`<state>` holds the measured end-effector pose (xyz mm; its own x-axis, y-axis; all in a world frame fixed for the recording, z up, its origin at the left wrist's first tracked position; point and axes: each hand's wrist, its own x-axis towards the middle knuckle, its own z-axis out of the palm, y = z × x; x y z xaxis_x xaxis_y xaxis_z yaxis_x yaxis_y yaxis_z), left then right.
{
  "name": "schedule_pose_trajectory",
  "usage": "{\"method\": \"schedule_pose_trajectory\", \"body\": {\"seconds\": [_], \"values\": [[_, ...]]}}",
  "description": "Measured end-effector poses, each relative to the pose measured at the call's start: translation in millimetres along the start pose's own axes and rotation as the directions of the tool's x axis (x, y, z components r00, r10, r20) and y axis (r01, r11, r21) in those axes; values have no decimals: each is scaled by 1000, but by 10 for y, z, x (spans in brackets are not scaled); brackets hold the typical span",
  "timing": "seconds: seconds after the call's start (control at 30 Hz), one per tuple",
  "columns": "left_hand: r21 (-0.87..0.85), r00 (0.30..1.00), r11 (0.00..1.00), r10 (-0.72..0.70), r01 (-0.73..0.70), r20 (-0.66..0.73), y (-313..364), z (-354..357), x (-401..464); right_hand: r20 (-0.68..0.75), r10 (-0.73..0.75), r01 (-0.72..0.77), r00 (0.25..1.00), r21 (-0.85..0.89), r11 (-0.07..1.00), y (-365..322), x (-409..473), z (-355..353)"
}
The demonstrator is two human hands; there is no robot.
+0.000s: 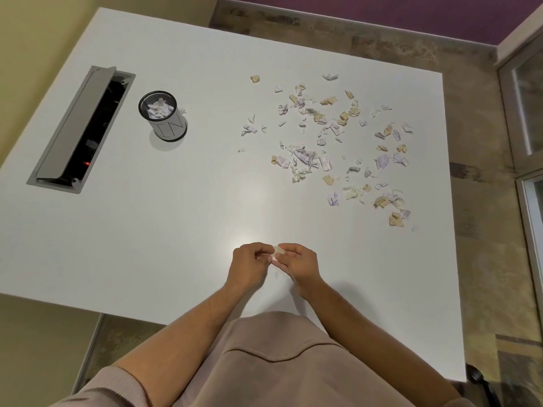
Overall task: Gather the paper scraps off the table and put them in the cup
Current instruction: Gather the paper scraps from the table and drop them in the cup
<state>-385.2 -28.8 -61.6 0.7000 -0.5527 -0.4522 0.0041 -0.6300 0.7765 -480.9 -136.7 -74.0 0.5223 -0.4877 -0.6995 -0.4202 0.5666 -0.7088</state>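
Nearest to us, our left hand (249, 264) and right hand (298, 264) meet just above the near part of the worktop (176, 230). Both grips are curled in, fingertips pinching a small held scrap (277, 251) between the two hands; a pale bit of paper shows at the fingertips, though how much more sits inside the right palm we cannot tell.

Further out and to the right, the paper scraps (332, 142) lie scattered loosely over the worktop, white and tan pieces, some crumpled, some flat, most apart from each other with a few small clusters touching.

Far left stands the cup (163, 116), a dark mesh holder, upright, already holding some white paper; one scrap seems to lie just beside its rim on the right. Beyond it, the cable hatch (80, 127) is set into the worktop with its lid up.

We judge the scraps to be very light, soft and easily crushed, with nothing fragile about them. Flat ones will cling to the smooth surface, so pinching a raised edge or sweeping several into a pile seems best. A loose hold or quick move could let them flutter away.
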Motion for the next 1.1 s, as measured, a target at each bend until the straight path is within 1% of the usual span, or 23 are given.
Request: {"method": "schedule_pose_trajectory", "body": {"seconds": [0.1,0.2,0.23,0.3,0.33,0.4,0.47,0.53,0.63,0.73,0.8,0.87,1.1], "values": [[-56,999,998,27,-28,-17,2,-12,-3,8,32,-33,999,114,993,-33,6,-24],[-95,994,994,46,-55,-98,4,-6,-16,10,51,-52,999,208,977,-81,-2,-79],[-88,991,994,52,-63,-125,-1,-4,-24,4,55,-54,998,236,970,-98,-8,-107],[-8,986,996,84,-86,-142,-19,-4,-44,-7,52,-48,999,280,959,-129,-11,-169],[57,988,994,104,-98,-116,-32,-4,-59,-8,45,-41,999,300,953,-141,-10,-202],[215,990,967,143,-138,-10,-60,10,-94,-6,36,-32,999,347,937,-151,-1,-270],[374,976,902,196,-217,93,-79,48,-136,-5,30,-26,1000,376,926,-151,3,-333],[470,963,841,221,-269,156,-93,108,-162,-1,19,-17,1000,380,925,-146,-1,-380],[525,948,790,257,-317,185,-91,216,-176,8,12,-14,1000,379,925,-126,-10,-419],[521,919,758,329,-393,215,-81,287,-173,21,13,-19,1000,383,924,-115,-19,-443],[531,913,743,353,-407,205,-94,304,-154,27,17,-26,999,392,920,-116,-26,-455],[552,911,727,360,-409,201,-113,290,-117,30,19,-30,999,404,914,-115,-35,-462],[675,906,604,308,-423,291,-121,179,5,43,17,-33,999,424,905,-121,-72,-535]]}}
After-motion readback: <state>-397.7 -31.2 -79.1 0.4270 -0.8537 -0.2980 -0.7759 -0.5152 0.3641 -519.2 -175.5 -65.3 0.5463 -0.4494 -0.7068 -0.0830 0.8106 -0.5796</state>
